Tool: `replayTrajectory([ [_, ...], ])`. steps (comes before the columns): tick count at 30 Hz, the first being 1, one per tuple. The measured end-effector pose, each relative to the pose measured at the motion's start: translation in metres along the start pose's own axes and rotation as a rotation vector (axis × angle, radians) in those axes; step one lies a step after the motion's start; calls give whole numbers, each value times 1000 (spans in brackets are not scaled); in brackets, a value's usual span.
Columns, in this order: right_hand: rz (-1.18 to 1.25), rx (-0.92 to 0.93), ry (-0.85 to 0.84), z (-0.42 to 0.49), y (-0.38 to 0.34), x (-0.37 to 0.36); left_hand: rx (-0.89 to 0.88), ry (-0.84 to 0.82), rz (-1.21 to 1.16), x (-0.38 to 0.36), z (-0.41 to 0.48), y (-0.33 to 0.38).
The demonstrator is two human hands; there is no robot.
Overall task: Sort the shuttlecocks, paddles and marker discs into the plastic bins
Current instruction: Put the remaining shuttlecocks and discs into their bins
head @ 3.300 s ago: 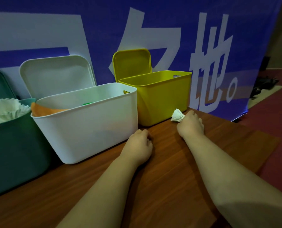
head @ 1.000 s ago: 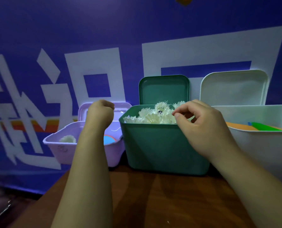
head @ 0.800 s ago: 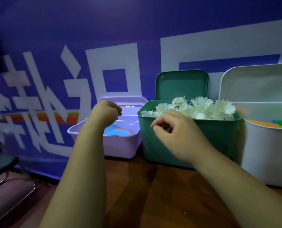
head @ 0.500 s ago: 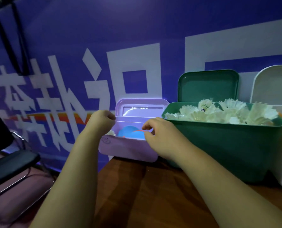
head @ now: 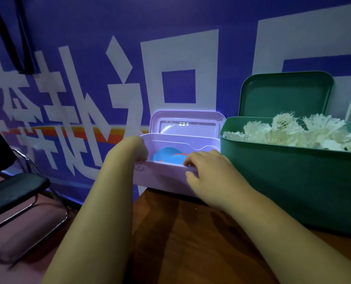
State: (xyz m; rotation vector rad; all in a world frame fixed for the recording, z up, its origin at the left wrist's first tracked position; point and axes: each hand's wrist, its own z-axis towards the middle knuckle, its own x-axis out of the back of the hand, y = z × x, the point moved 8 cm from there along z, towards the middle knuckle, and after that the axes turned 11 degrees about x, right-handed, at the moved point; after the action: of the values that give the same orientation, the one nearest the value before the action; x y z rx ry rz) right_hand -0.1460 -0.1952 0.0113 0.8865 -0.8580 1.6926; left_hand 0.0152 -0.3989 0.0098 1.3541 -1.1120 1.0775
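Here, the flat blue round marker disc point(head: 164, 155) lies inside the small lilac plastic bin point(head: 162, 180), just beyond both hands and between them. Your right hand point(head: 209, 173) pinches the front rim; your left hand point(head: 129, 149) sits at the left corner, its fingers hidden, so I cannot tell its grip. The tall green plastic bin point(head: 293, 181) crowds the right side, and the wooden table point(head: 191, 242) ends on the left.

2 bare forearms come in from 6 o'clock, ending in the left hand point(head: 129, 149) and right hand point(head: 211, 175); fingers point(head: 193, 158) short, rounded.
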Motion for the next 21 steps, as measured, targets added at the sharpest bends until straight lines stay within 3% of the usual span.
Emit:
replayTrajectory([
  [5, 46, 29, -8, -4, -6, 8, -65, 164, -92, 28, -10, 10],
  [9, 149, 48, 150, -5, -4, 50, -254, 292, -520, 72, -54, 37],
  [13, 175, -41, 400, -17, 17, 116, -487, 137, -935, 80, -113, 89],
  [18, 196, -231, 593, -44, 56, 163, -528, 83, -1046, 80, -135, 155],
  [21, 227, -286, 617, -53, 70, 168, -506, 43, -947, 64, -133, 187],
])
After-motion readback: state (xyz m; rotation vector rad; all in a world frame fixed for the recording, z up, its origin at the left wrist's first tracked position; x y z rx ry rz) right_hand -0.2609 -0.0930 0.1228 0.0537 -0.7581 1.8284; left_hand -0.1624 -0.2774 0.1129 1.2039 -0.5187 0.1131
